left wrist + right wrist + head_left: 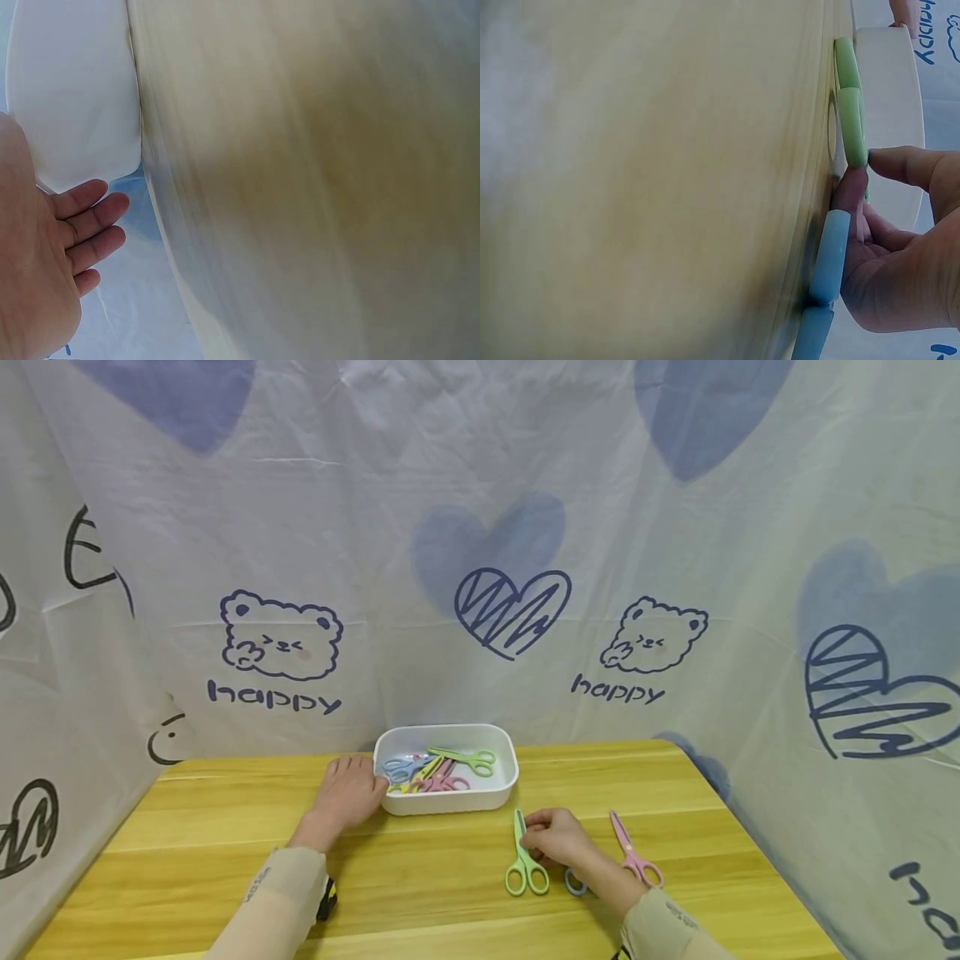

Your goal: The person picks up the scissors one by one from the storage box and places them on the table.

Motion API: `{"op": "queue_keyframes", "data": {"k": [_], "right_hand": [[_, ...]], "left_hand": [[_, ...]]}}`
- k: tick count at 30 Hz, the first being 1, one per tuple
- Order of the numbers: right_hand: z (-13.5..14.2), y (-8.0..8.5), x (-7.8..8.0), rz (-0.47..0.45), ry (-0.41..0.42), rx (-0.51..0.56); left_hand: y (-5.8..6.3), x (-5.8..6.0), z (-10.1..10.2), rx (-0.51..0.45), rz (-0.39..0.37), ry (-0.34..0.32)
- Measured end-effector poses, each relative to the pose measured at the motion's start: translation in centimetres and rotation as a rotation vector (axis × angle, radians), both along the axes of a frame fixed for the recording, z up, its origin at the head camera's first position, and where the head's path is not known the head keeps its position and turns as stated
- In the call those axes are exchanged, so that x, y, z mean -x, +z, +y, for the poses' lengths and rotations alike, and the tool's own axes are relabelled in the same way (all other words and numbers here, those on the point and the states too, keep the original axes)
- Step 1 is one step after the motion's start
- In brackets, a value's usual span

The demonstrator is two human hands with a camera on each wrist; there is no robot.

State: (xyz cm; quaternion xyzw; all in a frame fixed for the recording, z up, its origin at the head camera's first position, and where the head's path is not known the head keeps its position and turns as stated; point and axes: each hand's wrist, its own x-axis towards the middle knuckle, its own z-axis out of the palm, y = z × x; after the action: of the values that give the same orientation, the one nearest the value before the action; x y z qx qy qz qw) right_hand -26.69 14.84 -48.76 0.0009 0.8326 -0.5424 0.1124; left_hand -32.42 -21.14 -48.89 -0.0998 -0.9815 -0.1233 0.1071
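Observation:
My right hand [558, 837] pinches the green scissors [522, 852] near their pivot, blades pointing away from me and handles toward me. In the right wrist view the thumb and a finger meet beside a green handle [852, 127]. Partly under that hand lie blue scissors [575, 882], their blades hidden. Pink scissors [628, 852] lie right of it. At the left end of a white tray [450, 802], my left hand [347, 793] rests with loosely extended fingers, its thumb at the rim. Inside the tray are several scissors, among them green [468, 760], blue [402, 768] and pink [442, 782] ones.
A wooden table [420, 877] bears everything. The tray stands at its far edge, close to a white curtain [390, 635] printed with hearts and bears, which also runs along both sides.

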Motion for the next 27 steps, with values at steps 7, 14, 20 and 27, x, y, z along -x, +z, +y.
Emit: {"op": "queue_keyframes", "data": {"k": [7, 14, 20, 27], "right_hand": [[-0.20, 0.02, -0.24, 0.018, -0.015, -0.031], [-0.19, -0.01, -0.15, 0.012, -0.008, -0.048], [-0.17, 0.02, -0.17, 0.016, -0.004, -0.052], [-0.13, 0.04, -0.23, 0.020, -0.005, -0.050]], "left_hand": [[0.21, -0.15, 0.05, 0.009, -0.009, 0.000], [0.19, -0.23, 0.08, 0.005, -0.009, 0.002], [0.18, -0.27, 0.12, 0.006, -0.016, 0.002], [0.28, -0.19, 0.11, 0.011, -0.014, 0.002]]}}
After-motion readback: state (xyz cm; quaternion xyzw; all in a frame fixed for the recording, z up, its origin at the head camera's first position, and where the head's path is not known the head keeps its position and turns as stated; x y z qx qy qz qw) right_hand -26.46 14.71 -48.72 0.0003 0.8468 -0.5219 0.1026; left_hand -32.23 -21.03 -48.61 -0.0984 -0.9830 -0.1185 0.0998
